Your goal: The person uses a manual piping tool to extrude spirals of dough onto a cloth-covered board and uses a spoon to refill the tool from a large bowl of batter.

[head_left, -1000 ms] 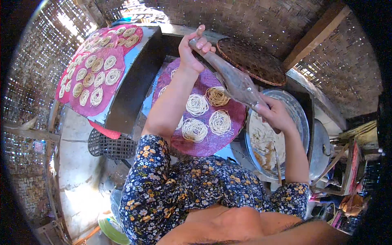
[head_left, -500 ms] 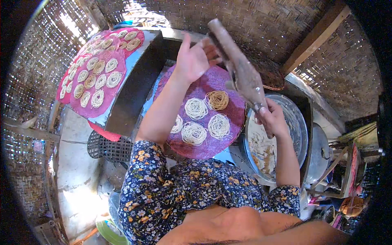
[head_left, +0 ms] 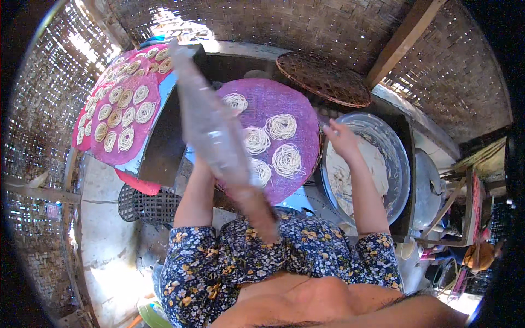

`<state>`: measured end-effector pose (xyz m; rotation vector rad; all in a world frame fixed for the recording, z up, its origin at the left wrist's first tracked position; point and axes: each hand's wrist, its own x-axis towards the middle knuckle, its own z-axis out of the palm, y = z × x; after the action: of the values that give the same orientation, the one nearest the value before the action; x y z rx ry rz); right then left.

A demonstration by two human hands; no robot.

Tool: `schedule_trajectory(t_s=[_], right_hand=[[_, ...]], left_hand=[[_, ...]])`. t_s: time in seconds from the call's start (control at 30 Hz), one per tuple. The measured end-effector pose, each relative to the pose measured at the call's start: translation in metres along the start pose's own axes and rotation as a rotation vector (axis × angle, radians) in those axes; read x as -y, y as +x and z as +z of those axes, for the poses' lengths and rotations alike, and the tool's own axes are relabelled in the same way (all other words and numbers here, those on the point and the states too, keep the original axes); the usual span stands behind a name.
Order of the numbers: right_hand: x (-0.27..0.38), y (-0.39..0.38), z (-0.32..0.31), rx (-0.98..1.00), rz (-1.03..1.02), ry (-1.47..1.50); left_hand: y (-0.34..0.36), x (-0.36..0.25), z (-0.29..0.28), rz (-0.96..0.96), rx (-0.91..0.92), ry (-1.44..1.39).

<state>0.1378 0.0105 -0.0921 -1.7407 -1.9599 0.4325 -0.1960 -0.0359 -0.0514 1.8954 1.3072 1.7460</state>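
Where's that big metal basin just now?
In the head view, the metal basin stands on the right, beside the round purple mat with noodle nests; the person's right hand shows before the basin's left part.

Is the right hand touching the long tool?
No, the right hand is over the basin, with a visible gap between it and the long tool.

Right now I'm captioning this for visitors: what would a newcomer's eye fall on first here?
Probably the long, blurred grey-brown tool slanting across the view, left of centre. Next come the pale noodle coils on the round purple cloth in the middle. Then the eye may go right, to the right hand above the wide basin.
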Motion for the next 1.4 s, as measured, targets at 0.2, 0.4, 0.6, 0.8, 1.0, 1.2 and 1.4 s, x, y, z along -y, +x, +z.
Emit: schedule_trajectory(t_s=[0.2,0.4,0.6,0.8,1.0,1.2,1.4], right_hand=[[-0.003,-0.015,0.015,0.301,0.352,0.619],[0.010,-0.064,0.018,0.345,0.550,1.013],[0.049,-0.140,0.025,0.697,0.678,1.357],[0.024,-0.157,0.011,0.921,0.396,0.890],[0.072,-0.152,-0.027,0.665,-0.052,1.064],[0.107,-0.123,-0.038,0.576,0.094,1.163],[0.074,-0.120,-0.062,0.581,0.368,1.476]], left_hand=[[-0.019,-0.010,-0.060,0.014,-0.251,-0.171],[-0.032,-0.036,-0.077,-0.128,-0.317,-0.464],[-0.033,-0.034,-0.072,-0.144,-0.207,-0.683],[-0.022,-0.038,-0.064,-0.102,0.112,-0.840],[-0.019,-0.032,-0.020,-0.202,0.298,-0.104],[0.008,-0.058,0.062,0.184,0.457,0.437],[0.071,-0.042,0.090,-0.500,0.789,-1.264]])
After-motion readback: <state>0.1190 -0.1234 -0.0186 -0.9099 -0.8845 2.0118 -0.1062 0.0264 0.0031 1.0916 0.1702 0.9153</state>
